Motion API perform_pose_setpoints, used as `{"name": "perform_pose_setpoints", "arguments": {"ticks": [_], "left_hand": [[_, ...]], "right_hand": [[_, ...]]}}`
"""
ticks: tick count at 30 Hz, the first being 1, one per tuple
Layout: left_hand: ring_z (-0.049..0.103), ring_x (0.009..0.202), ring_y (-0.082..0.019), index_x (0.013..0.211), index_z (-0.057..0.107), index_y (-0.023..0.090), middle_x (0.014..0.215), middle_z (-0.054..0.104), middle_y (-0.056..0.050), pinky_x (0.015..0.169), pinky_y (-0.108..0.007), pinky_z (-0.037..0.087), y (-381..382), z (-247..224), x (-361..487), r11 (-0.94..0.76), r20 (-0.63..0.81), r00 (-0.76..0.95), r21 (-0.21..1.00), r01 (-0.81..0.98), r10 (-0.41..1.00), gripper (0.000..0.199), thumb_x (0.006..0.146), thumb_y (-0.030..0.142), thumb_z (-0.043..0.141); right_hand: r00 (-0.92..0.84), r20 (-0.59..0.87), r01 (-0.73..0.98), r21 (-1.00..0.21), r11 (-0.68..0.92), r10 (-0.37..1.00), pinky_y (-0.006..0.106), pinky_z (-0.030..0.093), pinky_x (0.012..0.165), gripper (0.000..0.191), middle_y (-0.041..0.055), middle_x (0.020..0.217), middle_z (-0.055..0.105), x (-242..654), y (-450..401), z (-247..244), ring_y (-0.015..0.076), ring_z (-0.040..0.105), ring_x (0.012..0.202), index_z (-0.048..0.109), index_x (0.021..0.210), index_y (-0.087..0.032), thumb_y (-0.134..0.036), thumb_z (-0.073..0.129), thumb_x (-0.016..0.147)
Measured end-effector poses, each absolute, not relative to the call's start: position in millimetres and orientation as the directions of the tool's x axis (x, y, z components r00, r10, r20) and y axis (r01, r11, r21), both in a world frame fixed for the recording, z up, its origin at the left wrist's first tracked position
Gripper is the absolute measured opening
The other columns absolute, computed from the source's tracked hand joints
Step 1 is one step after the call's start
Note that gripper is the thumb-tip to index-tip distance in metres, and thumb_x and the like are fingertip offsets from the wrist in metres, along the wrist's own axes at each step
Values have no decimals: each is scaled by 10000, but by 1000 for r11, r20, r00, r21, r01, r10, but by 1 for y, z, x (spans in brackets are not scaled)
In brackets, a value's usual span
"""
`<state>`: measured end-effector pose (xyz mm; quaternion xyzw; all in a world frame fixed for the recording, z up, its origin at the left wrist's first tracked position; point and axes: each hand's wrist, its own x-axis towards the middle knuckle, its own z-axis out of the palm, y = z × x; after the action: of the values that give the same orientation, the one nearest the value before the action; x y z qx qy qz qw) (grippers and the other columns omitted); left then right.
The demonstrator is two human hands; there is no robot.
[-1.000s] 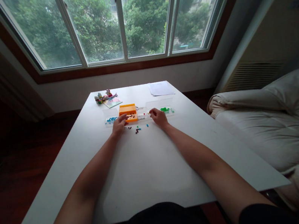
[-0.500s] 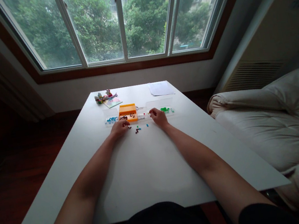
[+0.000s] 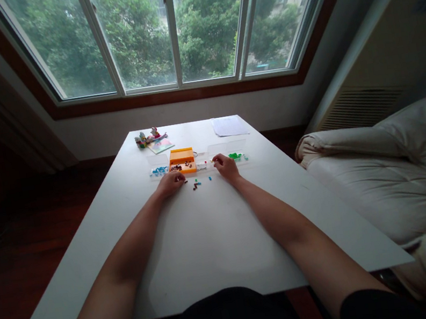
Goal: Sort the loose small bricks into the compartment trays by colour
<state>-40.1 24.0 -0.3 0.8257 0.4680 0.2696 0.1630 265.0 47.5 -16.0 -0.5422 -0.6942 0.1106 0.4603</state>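
My left hand point(image 3: 170, 183) rests at the front left of the orange box point(image 3: 182, 155), its fingers curled together; what they hold, if anything, is too small to tell. A few dark brown pieces point(image 3: 195, 186) and a blue piece point(image 3: 210, 178) lie on the table to its right. My right hand point(image 3: 226, 167) is closed at the fingertips over the clear tray, left of the green pieces point(image 3: 236, 156), and any piece in it is too small to make out. Blue pieces point(image 3: 160, 170) fill a clear compartment left of the orange box, which holds brown pieces.
The white table point(image 3: 217, 235) stands below a window. Towards its far edge are a colourful toy figure point(image 3: 150, 137), a printed card point(image 3: 161, 146) and white papers point(image 3: 229, 126). A pale sofa point(image 3: 394, 167) stands at the right.
My left hand has shifted very slightly, its fingers moving a little to the right and down. My right hand looks unmoved.
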Motion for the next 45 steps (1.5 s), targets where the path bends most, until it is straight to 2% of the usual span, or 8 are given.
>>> {"name": "perform_pose_setpoints", "arguments": {"ticks": [5,10,16,20,25,35,38,45], "left_hand": [[586,703,-174,893,765,191,787,679,-37,630,-263,433,23,5,-43,-524,286,439,499,691,852,189,797,258,618],[604,732,-178,882,776,198,812,697,-38,674,-270,456,24,6,-44,-559,275,488,470,683,828,210,790,203,587],[640,815,-200,967,790,206,918,730,-58,750,-297,503,27,0,-40,-526,318,419,502,686,851,252,839,205,573],[646,835,-205,915,794,205,935,732,-66,801,-314,514,25,1,-37,-527,326,415,486,697,849,243,842,184,564],[630,798,-205,930,786,206,881,716,-59,752,-311,505,21,3,-36,-513,300,417,478,713,858,202,844,267,613],[616,821,-203,896,766,206,886,693,-57,718,-298,491,23,0,-33,-561,308,469,452,693,828,185,803,271,619],[611,785,-198,890,757,203,861,702,-54,699,-295,480,23,-1,-32,-544,302,452,472,694,839,174,798,273,626],[608,753,-175,905,744,195,858,709,-42,678,-274,473,22,-2,-32,-468,306,355,601,648,883,196,828,340,636]], "right_hand": [[11,513,651,-655,383,858,258,430,684,237,9,719,656,265,47,-15,162,564,659,722,970,-190,-221,528,838],[5,522,652,-648,393,853,257,425,679,239,9,723,658,265,47,-16,164,568,663,724,971,-192,-219,525,840],[8,523,656,-646,390,852,257,420,670,228,9,718,656,265,48,-16,168,576,670,722,959,-196,-219,531,838],[11,518,656,-649,385,855,260,428,680,231,11,721,659,264,47,-16,170,577,673,723,961,-197,-222,527,840],[7,527,652,-647,396,850,258,432,687,234,6,728,663,265,48,-17,165,574,669,722,965,-200,-222,526,838],[-4,518,663,-639,390,856,258,432,688,238,6,723,657,265,46,-14,167,575,674,722,971,-195,-208,523,839],[-2,500,674,-640,370,866,258,439,697,245,9,733,659,264,45,-12,170,580,689,722,979,-194,-207,520,841],[-2,490,675,-642,363,871,258,437,692,244,12,737,661,264,43,-10,171,577,689,723,978,-194,-218,523,840]]}}
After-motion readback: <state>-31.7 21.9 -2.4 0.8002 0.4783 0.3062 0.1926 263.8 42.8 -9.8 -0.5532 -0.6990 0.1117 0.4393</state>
